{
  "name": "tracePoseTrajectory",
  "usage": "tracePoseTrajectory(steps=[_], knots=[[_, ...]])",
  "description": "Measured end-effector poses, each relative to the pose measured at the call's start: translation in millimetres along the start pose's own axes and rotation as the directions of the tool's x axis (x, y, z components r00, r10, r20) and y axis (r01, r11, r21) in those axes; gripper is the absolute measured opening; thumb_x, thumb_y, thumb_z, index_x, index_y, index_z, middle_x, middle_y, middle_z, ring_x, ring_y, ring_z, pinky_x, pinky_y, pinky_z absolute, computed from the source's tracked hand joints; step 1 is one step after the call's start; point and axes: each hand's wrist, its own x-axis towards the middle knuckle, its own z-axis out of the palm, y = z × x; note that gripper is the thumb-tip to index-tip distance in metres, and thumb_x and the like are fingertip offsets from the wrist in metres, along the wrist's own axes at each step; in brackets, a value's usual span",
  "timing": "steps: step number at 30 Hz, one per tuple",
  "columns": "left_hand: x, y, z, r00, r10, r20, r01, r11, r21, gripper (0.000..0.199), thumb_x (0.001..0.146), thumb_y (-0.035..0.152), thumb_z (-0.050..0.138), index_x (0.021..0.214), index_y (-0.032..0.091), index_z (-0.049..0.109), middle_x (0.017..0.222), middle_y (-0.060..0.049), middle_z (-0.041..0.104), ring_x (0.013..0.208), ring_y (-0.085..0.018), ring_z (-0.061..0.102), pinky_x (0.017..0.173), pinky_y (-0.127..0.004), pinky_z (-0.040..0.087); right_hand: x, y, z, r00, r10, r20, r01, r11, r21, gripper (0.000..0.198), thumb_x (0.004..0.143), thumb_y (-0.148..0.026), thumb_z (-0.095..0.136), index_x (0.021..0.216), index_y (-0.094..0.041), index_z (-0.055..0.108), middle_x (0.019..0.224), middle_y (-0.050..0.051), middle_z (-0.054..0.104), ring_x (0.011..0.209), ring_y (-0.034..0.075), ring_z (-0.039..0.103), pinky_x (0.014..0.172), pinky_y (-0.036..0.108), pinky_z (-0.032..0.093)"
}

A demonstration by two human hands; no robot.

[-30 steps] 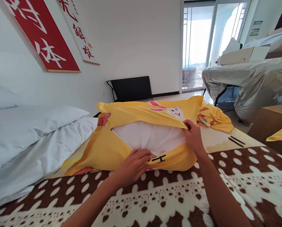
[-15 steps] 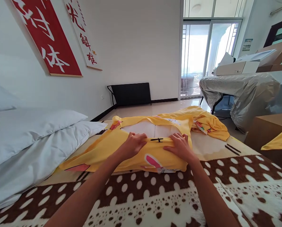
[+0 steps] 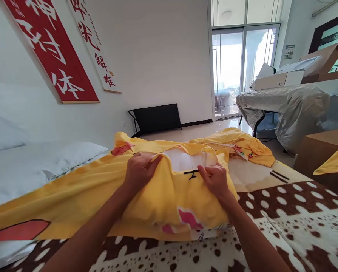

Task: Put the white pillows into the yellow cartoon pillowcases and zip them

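Observation:
A yellow pillowcase (image 3: 169, 204) with cartoon prints lies across the bed in front of me. Its mouth gapes toward the far side, and something white (image 3: 178, 159), most likely a pillow, shows inside. My left hand (image 3: 140, 170) is closed on the rim of the opening, lifting a fold of cloth. My right hand (image 3: 214, 177) pinches the same rim farther right, beside a black printed mark. Between the hands the near edge sags a little. The pillowcase's left part stretches out toward the white pillows.
White pillows (image 3: 58, 156) lie at the left. More yellow fabric (image 3: 242, 145) is bunched behind on the right. The bed has a brown-and-white blanket (image 3: 287, 223). A cardboard box (image 3: 318, 151) and a plastic-covered table (image 3: 284, 102) stand at the right.
Both hands have raised the rim and pulled it toward me, and the left hand has moved leftward. The pillowcase's left part has spread out over the white pillows' edge.

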Motion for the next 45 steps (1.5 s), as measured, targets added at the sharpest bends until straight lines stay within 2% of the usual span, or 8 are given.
tracePoseTrajectory(steps=[6,14,17,19,22,24,37,45], knots=[[-21.2,37.9,-22.8,0.957,0.247,0.151,-0.253,0.967,0.019,0.049,0.090,0.030,0.045,0.044,0.017,0.039,0.038,0.006,0.037,0.039,-0.008,0.027,0.054,-0.026,0.028,-14.3,-43.2,-6.6,0.980,-0.194,-0.038,0.197,0.962,0.191,0.054,0.088,-0.034,0.051,0.046,-0.017,0.023,0.043,-0.007,0.024,0.044,0.006,0.022,0.055,0.026,0.023],[-64.7,22.4,-65.9,0.986,0.159,0.043,-0.163,0.980,0.118,0.047,0.088,0.027,0.046,0.043,0.018,0.033,0.037,0.005,0.034,0.041,-0.009,0.027,0.054,-0.024,0.031,3.0,-30.1,-80.5,0.931,-0.177,-0.320,0.264,0.930,0.255,0.048,0.090,-0.025,0.047,0.051,-0.019,0.020,0.051,-0.006,0.019,0.048,0.008,0.020,0.054,0.028,0.022],[-75.5,12.1,-71.2,0.973,0.037,0.226,-0.065,0.991,0.120,0.047,0.087,0.037,0.045,0.046,0.018,0.036,0.040,0.004,0.040,0.043,-0.010,0.029,0.055,-0.026,0.031,2.0,-29.1,-75.8,0.975,-0.201,-0.093,0.214,0.964,0.156,0.048,0.090,-0.032,0.045,0.051,-0.019,0.021,0.048,-0.006,0.022,0.048,0.009,0.022,0.056,0.027,0.024],[-86.2,-9.3,-74.8,0.884,-0.127,0.450,0.081,0.989,0.120,0.045,0.085,0.046,0.045,0.050,0.019,0.042,0.045,0.002,0.047,0.051,-0.013,0.040,0.057,-0.026,0.032,2.6,-19.1,-67.0,0.956,-0.190,0.225,0.187,0.982,0.031,0.048,0.090,-0.040,0.045,0.050,-0.019,0.026,0.047,-0.005,0.029,0.050,0.010,0.027,0.060,0.027,0.028],[-108.1,-49.4,-78.8,0.703,-0.276,0.656,0.302,0.950,0.077,0.044,0.083,0.055,0.043,0.057,0.019,0.044,0.054,0.001,0.051,0.060,-0.016,0.047,0.059,-0.025,0.035,7.5,5.9,-62.9,0.781,-0.117,0.614,0.214,0.973,-0.088,0.043,0.086,-0.050,0.047,0.056,-0.019,0.043,0.058,0.000,0.049,0.062,0.014,0.041,0.067,0.028,0.033],[-120.6,-64.9,-76.9,0.667,-0.325,0.670,0.425,0.905,0.015,0.046,0.082,0.057,0.040,0.056,0.019,0.039,0.055,0.002,0.046,0.057,-0.014,0.043,0.057,-0.025,0.034,12.5,20.1,-67.0,0.696,-0.055,0.716,0.195,0.974,-0.114,0.041,0.083,-0.054,0.048,0.062,-0.019,0.049,0.067,0.002,0.055,0.069,0.016,0.046,0.066,0.027,0.033],[-70.1,4.8,-47.4,0.862,-0.081,0.500,0.336,0.830,-0.446,0.044,0.090,0.041,0.031,0.053,0.019,0.022,0.048,0.005,0.027,0.051,-0.010,0.022,0.059,-0.028,0.031,28.8,-64.6,-20.3,0.568,-0.296,0.768,0.390,0.919,0.066,0.046,0.096,-0.038,0.034,0.059,-0.017,0.051,0.055,0.000,0.053,0.053,0.010,0.040,0.057,0.026,0.028],[-115.8,-27.2,-15.3,0.827,-0.181,0.533,0.456,0.771,-0.445,0.044,0.091,0.041,0.031,0.054,0.020,0.020,0.050,0.004,0.024,0.051,-0.010,0.027,0.053,-0.025,0.029,15.1,-52.9,27.3,0.533,-0.304,0.790,0.454,0.890,0.036,0.045,0.095,-0.034,0.039,0.059,-0.017,0.058,0.056,0.001,0.060,0.049,0.009,0.045,0.054,0.026,0.026]])
